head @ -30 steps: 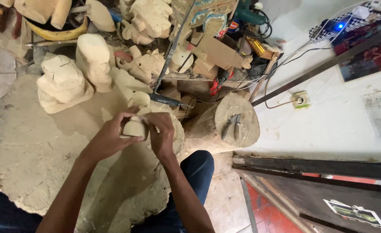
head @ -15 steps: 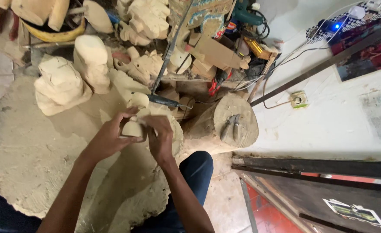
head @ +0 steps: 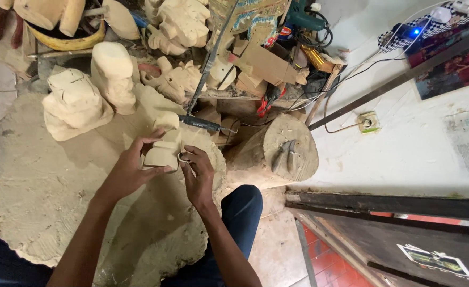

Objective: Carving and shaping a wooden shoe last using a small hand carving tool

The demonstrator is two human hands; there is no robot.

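My left hand grips a small pale wooden carving from its left side, fingers wrapped over the top edge. My right hand holds a small curved metal tool pressed against the carving's right face. Both hands hover over a mound of sawdust and shavings that covers my lap and the floor.
Two rough pale wood blocks stand to the left. A log stump with pliers on top sits to the right. Beyond lie several carved pieces, a long metal rod and cables. My knee is below.
The hands stay on the carving; the right hand has shifted slightly against its right face. The view has tilted a little.
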